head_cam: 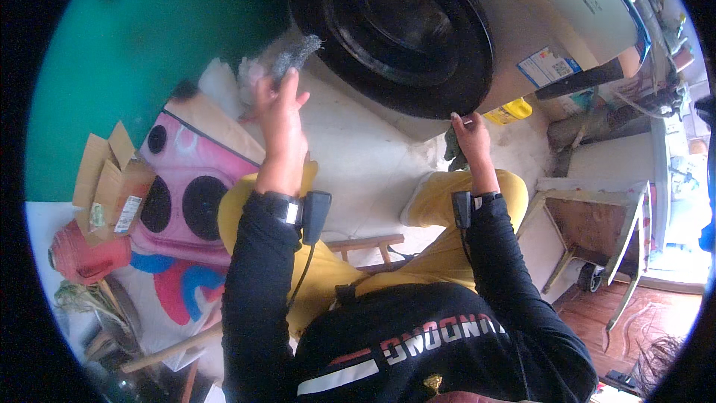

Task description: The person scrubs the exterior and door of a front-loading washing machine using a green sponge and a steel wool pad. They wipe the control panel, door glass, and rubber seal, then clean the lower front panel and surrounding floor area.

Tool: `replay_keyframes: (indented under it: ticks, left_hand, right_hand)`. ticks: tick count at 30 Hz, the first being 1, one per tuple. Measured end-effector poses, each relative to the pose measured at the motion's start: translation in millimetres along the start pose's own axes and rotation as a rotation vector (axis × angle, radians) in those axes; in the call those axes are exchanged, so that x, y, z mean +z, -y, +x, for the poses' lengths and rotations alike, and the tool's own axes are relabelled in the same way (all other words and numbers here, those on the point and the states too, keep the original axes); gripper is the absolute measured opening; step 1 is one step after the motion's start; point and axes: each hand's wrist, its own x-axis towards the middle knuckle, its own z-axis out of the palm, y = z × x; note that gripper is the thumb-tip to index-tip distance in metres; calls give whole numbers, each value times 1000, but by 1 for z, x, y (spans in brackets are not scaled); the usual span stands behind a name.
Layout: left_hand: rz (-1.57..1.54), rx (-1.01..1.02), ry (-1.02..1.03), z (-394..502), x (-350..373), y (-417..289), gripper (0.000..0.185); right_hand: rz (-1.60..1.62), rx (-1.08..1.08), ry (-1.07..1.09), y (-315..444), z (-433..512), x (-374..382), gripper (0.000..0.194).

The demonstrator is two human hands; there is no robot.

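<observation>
The round black door point(403, 28) of a washing machine point(503, 33) stands before me, tilted in the view. My left hand point(282, 106) is raised left of the door and holds a grey wire scouring pad point(299, 55) at its fingertips. At the door's lower rim is my right hand point(471, 131), its thumb and fingertips touching or close to the edge. A dark green cloth or pad point(452, 148) hangs beside that hand; whether the fingers hold it is hard to tell.
At left lie an open cardboard box point(106, 190), a pink speaker-like case point(196, 179) and a red bundle point(92, 252). A yellow container point(509, 112) is behind my right hand. An overturned wooden table point(593, 218) lies at right, and a wooden stool point(366, 243) is between my legs.
</observation>
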Motion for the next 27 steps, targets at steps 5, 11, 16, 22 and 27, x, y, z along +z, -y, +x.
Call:
replay_keyframes:
  ticks: [5, 11, 16, 22, 27]
  left_hand:
    - [477, -94, 318, -10, 8, 6, 32]
    - [936, 246, 482, -36, 18, 15, 30]
    - [1067, 94, 665, -39, 23, 8, 25]
    - [1311, 103, 1018, -59, 24, 26, 23]
    - [1334, 98, 1126, -66, 31, 44, 21]
  right_hand:
    - [-111, -102, 40, -2, 16, 2, 54]
    - [36, 15, 211, -17, 13, 9, 53]
    - [796, 349, 555, 16, -21, 3, 30]
    - [847, -11, 374, 105, 6, 2, 33]
    - [459, -265, -193, 164, 67, 40, 47]
